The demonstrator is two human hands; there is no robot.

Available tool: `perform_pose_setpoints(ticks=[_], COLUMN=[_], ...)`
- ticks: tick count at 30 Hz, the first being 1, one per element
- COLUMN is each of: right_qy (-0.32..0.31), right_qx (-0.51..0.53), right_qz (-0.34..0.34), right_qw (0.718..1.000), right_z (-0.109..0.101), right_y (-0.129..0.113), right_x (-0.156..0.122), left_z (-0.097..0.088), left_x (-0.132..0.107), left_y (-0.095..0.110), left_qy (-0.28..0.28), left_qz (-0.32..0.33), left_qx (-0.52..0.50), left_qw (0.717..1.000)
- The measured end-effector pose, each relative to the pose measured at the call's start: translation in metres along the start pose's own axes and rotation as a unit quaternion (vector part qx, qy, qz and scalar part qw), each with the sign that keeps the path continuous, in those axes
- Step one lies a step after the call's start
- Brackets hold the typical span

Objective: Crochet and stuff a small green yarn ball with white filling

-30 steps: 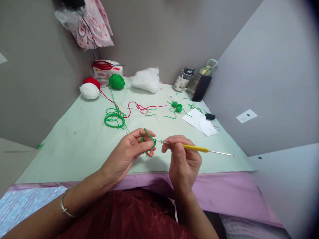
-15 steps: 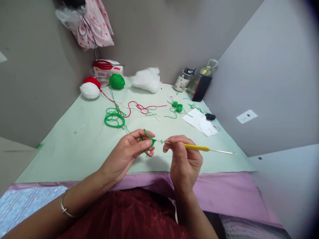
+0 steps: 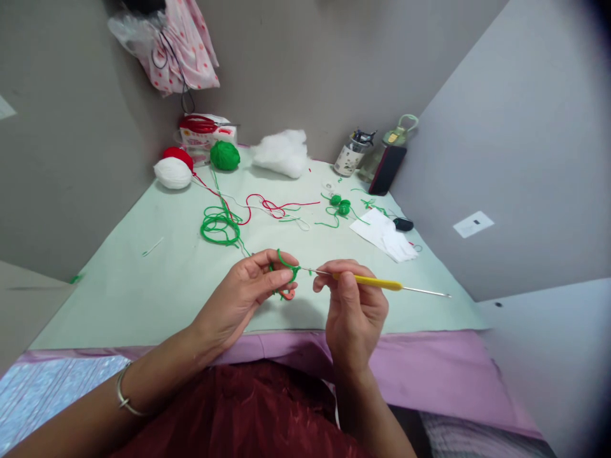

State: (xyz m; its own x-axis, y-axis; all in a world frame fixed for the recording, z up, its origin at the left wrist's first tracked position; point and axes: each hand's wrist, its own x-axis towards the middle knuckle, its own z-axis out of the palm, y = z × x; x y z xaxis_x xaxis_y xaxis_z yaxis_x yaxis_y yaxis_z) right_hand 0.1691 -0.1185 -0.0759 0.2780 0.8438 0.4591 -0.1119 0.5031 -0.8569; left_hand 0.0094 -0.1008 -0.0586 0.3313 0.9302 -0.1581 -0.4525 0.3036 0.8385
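Observation:
My left hand [image 3: 255,286] pinches a small green crochet piece [image 3: 294,272] between thumb and fingers, with green yarn [image 3: 285,257] looped over the index finger. An orange-pink stitch marker [image 3: 288,294] hangs below the piece. My right hand [image 3: 356,305] grips a crochet hook [image 3: 377,282] by its yellow handle, like a pencil. The hook's thin metal tip points left and meets the green piece at my left fingertips. How the tip sits in the stitch is too small to tell. The yarn trails back to a loose green coil [image 3: 219,228] on the table.
Green [image 3: 224,156], white [image 3: 172,173] and red yarn balls stand at the back left. White stuffing [image 3: 281,152], a pen holder [image 3: 349,158], a bottle [image 3: 396,135] and a dark phone [image 3: 387,170] line the back. Small green pieces [image 3: 341,205] and white paper [image 3: 383,234] lie at right.
The hook's tip has shifted slightly at the green piece. A loop of green yarn on its shaft is no longer seen there. Both hands hold nearly the same place.

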Motion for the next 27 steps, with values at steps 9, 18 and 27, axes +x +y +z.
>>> perform_pose_setpoints(ticks=[9,18,27], right_qy=[-0.01,-0.009,-0.016], right_qx=[-0.011,0.003,0.005], right_qz=[0.011,0.015,0.015], right_qw=[1.0,1.0,1.0], right_z=[0.0033,0.0028,0.005], right_y=[0.001,0.0028,0.0023], right_x=[-0.001,-0.0024,-0.0032], left_z=[0.0002,0.0002,-0.0018], left_x=[0.0,0.0,0.0], left_y=[-0.0015,0.0,-0.001], left_qy=[0.0,0.006,0.004], left_qz=[0.008,0.014,0.007], left_qx=[0.01,0.014,0.026], left_qw=[1.0,1.0,1.0])
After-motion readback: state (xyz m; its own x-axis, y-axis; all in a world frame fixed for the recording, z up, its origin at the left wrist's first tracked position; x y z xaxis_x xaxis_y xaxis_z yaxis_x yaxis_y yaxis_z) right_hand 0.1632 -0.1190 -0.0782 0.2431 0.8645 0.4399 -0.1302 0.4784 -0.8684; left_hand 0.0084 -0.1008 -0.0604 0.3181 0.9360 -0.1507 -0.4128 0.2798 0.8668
